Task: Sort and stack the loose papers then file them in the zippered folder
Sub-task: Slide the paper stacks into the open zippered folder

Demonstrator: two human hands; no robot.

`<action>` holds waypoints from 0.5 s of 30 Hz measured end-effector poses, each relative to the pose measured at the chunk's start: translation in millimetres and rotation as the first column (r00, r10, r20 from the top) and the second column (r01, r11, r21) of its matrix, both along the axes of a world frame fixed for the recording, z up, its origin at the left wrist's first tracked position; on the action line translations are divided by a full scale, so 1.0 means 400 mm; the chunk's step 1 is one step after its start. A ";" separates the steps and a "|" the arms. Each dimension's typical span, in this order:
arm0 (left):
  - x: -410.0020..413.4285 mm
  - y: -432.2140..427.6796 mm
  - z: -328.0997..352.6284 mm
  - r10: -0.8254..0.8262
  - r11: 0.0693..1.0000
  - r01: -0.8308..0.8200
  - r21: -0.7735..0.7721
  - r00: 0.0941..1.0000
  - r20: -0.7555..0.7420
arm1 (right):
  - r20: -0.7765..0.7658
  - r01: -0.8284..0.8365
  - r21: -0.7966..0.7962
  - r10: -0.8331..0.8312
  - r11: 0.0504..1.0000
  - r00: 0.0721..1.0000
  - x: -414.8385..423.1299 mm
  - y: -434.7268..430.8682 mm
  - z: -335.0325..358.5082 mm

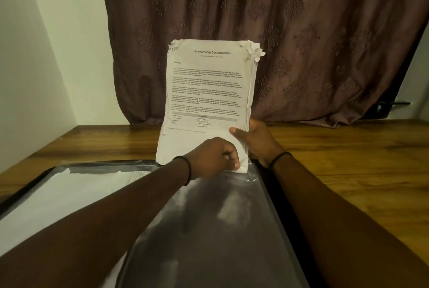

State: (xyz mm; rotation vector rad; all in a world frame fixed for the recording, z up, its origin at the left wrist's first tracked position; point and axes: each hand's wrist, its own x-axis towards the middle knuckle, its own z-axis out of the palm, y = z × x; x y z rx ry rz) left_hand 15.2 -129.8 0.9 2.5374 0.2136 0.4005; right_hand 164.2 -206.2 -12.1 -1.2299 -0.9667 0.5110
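Observation:
A thick stack of printed papers stands upright on its bottom edge at the far end of the open folder. Its top corners are curled and frayed. My right hand grips the stack's lower right side, thumb across the front page. My left hand pinches the bottom right corner where the stack meets the folder's clear plastic sleeve. The folder lies flat in front of me, dark with a shiny clear pocket, and white sheets lie in its left half.
The folder rests on a wooden table. A brown patterned curtain hangs behind the table and a pale wall stands at the left. A dark handle-like object shows at the far right by the curtain.

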 end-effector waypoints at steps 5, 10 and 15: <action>0.015 -0.018 0.009 -0.087 0.966 0.097 -0.240 0.995 0.048 | 0.033 0.029 0.000 -0.029 1.000 0.999 0.001 0.001 -0.006; 0.028 -0.026 0.007 0.044 0.961 -0.024 -0.276 0.997 0.069 | 0.025 0.012 -0.035 -0.011 0.999 1.000 0.006 0.002 -0.007; 0.022 0.002 0.018 0.069 0.997 -0.071 0.015 0.990 0.122 | 0.022 -0.013 -0.090 0.015 0.996 1.000 0.028 -0.006 -0.006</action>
